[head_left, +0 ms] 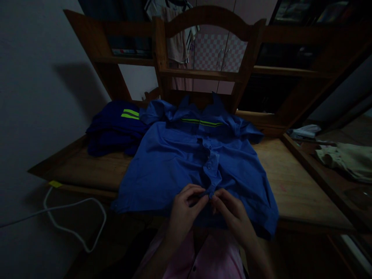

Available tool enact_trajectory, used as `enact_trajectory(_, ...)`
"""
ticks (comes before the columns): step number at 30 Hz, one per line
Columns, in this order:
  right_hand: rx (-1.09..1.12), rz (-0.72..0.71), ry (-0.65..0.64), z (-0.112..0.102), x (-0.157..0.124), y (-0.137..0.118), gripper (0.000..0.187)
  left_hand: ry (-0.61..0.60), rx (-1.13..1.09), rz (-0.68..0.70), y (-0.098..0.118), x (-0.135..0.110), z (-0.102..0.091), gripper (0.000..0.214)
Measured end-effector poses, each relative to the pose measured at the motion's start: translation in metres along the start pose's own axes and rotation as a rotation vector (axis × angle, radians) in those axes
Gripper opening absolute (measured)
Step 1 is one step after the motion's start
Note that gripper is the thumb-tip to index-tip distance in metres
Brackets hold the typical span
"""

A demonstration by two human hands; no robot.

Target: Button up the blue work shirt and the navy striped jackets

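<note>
On the desk [290, 174], left hand [184, 207] and right hand [232, 215] both pinch the one spread blue shirt [174, 162].

You have one bright blue button-front cotton shirt [174, 162] near, one folded navy garment stack [113, 133] far left (pieces inside uncountable), one white looped cable [72, 230] near left, one crumpled beige cloth [345, 157] right.

Folded navy clothes [113, 131] with green stripes lie on the desk [290, 182] at ten o'clock; a wooden shelf [203, 73] rises at twelve, a beige cloth [345, 159] sits at three, a white cable [66, 204] loops at eight
</note>
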State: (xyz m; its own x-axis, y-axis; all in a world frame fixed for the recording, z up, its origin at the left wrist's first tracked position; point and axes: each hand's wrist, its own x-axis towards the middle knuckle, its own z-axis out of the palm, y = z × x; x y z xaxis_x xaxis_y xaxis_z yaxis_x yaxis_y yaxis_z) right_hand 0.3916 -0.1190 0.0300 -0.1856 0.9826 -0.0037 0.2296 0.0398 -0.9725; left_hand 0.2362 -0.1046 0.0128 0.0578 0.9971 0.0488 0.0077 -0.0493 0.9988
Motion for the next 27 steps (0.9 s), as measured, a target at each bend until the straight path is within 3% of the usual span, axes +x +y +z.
enact_trajectory(9, 0.017, 0.084, 0.046, 0.003, 0.006, 0.007, 0.034, -0.053, -0.031, -0.156, 0.004, 0.001, 0.0, 0.023)
enact_trajectory(20, 0.12, 0.103, -0.025, -0.003, 0.012, 0.004, 0.031, -0.024, -0.04, -0.153, 0.005, 0.001, 0.002, 0.022)
enact_trajectory(27, 0.143, 0.12, -0.001, -0.001, 0.012, 0.002, 0.03, -0.016, -0.034, -0.124, 0.003, -0.001, 0.003, 0.021)
